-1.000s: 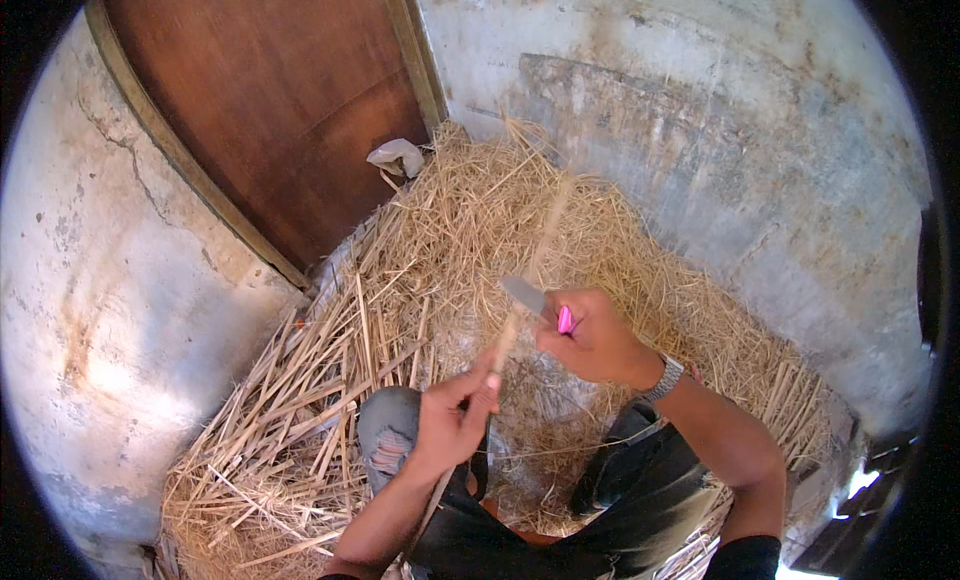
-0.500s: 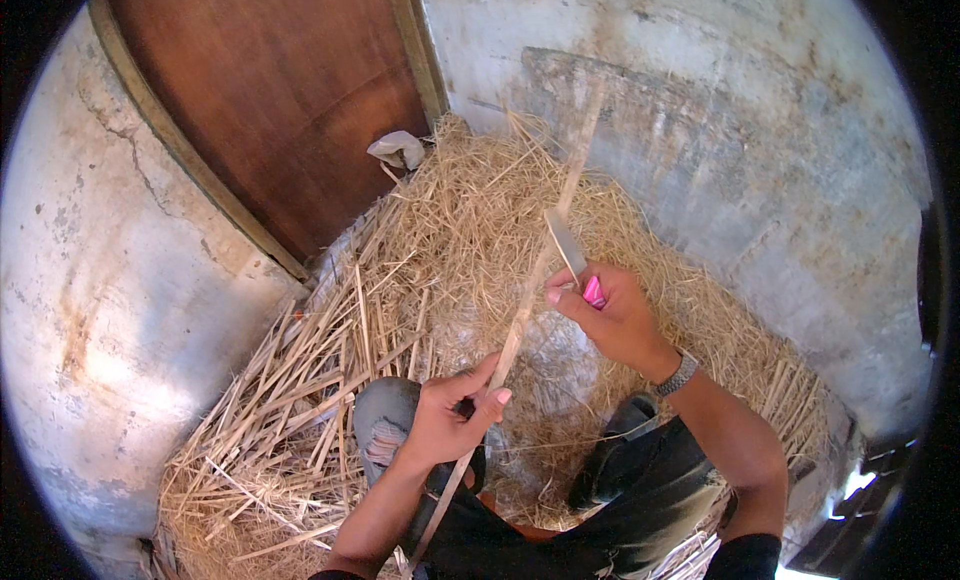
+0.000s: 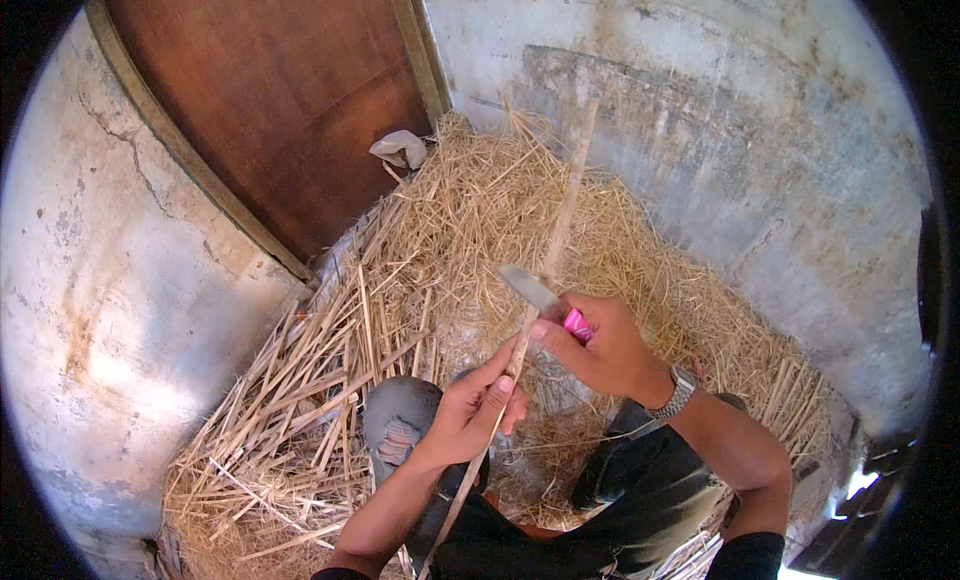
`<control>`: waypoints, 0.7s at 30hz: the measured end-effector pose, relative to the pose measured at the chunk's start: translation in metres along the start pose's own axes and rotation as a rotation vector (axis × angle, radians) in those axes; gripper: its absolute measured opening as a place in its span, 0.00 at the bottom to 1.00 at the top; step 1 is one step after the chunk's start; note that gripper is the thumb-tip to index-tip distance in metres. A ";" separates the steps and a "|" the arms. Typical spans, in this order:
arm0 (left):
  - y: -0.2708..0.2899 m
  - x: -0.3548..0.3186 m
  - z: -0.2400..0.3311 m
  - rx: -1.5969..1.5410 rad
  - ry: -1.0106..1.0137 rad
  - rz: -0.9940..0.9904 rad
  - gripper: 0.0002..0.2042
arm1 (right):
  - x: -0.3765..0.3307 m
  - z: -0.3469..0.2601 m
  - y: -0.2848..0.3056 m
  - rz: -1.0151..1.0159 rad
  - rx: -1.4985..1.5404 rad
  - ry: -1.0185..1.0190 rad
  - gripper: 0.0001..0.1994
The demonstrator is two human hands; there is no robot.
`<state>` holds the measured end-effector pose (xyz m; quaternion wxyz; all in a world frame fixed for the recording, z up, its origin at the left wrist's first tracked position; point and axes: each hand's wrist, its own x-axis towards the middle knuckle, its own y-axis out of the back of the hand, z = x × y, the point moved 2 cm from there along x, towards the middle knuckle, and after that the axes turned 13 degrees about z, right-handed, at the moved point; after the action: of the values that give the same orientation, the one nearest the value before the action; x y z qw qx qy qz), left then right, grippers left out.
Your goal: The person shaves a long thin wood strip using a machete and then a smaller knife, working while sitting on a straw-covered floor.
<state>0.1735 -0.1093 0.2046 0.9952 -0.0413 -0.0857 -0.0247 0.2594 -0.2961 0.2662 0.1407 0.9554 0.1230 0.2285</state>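
Observation:
A long, thin bamboo strip [image 3: 568,205] slants from my lap up toward the far wall. My left hand [image 3: 476,412] grips its lower part between thumb and fingers. Just above that, my right hand [image 3: 605,350] is closed round the pink handle [image 3: 578,326] of a knife, a metal watch on its wrist. The knife's broad blade [image 3: 530,287] lies across the strip, pointing up and left, and seems to touch it. Fine shavings [image 3: 500,195] are heaped on the floor beyond my hands.
Cut bamboo strips [image 3: 330,380] lie piled at the left, more at the right edge. A brown wooden door [image 3: 270,100] and stained walls [image 3: 720,150] close in the corner. A whitish bag [image 3: 400,148] sits by the door. My knees [image 3: 400,420] flank the work.
My right hand has drawn the knife down the strip toward my left hand, and the blade now points more to the left. The left hand has shifted slightly up and right.

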 end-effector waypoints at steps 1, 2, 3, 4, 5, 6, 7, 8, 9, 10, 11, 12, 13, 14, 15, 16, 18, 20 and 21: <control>0.001 0.000 -0.002 -0.001 0.000 0.001 0.25 | -0.001 -0.003 0.001 -0.001 0.017 -0.032 0.13; 0.003 0.000 -0.005 -0.034 0.011 0.038 0.25 | 0.000 0.006 0.000 -0.002 0.016 -0.032 0.13; 0.004 0.000 -0.006 -0.067 0.022 0.076 0.25 | 0.001 0.017 -0.001 0.059 -0.081 0.189 0.13; 0.005 -0.001 -0.006 -0.068 0.022 0.081 0.25 | 0.002 0.019 -0.003 0.116 -0.177 0.411 0.13; 0.007 -0.001 -0.006 -0.139 0.064 0.119 0.24 | -0.002 0.019 -0.003 0.111 -0.176 0.412 0.13; 0.008 -0.001 -0.006 -0.209 0.107 0.157 0.24 | -0.008 0.017 -0.005 0.059 -0.211 0.328 0.13; 0.008 0.000 -0.005 -0.212 0.107 0.160 0.24 | -0.013 0.014 -0.006 0.008 -0.248 0.242 0.14; 0.008 0.000 -0.005 -0.224 0.104 0.156 0.24 | -0.015 0.011 -0.005 0.005 -0.249 0.242 0.14; 0.008 0.000 -0.005 -0.237 0.101 0.153 0.24 | -0.017 0.011 -0.007 -0.102 -0.247 0.155 0.14; 0.010 -0.001 -0.006 -0.236 0.100 0.154 0.24 | -0.020 0.010 -0.008 -0.206 -0.243 0.069 0.15; 0.012 -0.002 -0.008 -0.291 0.117 0.134 0.23 | -0.021 0.008 -0.009 -0.207 -0.242 0.070 0.15; 0.013 -0.004 -0.009 -0.346 0.135 0.115 0.23 | -0.024 0.006 -0.012 -0.227 -0.339 0.104 0.16; 0.013 -0.003 -0.006 -0.348 0.134 0.112 0.23 | -0.026 0.004 -0.014 -0.245 -0.438 0.136 0.17; 0.011 -0.002 -0.001 -0.365 0.196 0.098 0.23 | -0.028 0.004 -0.016 -0.243 -0.441 0.135 0.17; 0.010 -0.002 0.000 -0.382 0.257 0.083 0.22 | -0.031 0.004 -0.019 -0.247 -0.476 0.119 0.18; 0.010 -0.002 0.001 -0.382 0.255 0.082 0.22 | -0.031 0.004 -0.020 -0.250 -0.510 0.106 0.19; 0.010 -0.003 -0.003 -0.464 0.332 0.061 0.22 | -0.030 0.004 -0.022 -0.223 -0.589 0.114 0.19; 0.014 -0.007 -0.005 -0.478 0.338 0.056 0.22 | -0.028 0.007 -0.024 -0.200 -0.660 0.122 0.19; 0.016 -0.008 -0.005 -0.494 0.345 0.049 0.22 | -0.026 0.007 -0.024 -0.198 -0.677 0.159 0.19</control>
<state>0.1678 -0.0938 0.1971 0.9552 -0.2793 0.0941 -0.0276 0.2357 -0.2829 0.2420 0.4608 0.8173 0.1428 0.3150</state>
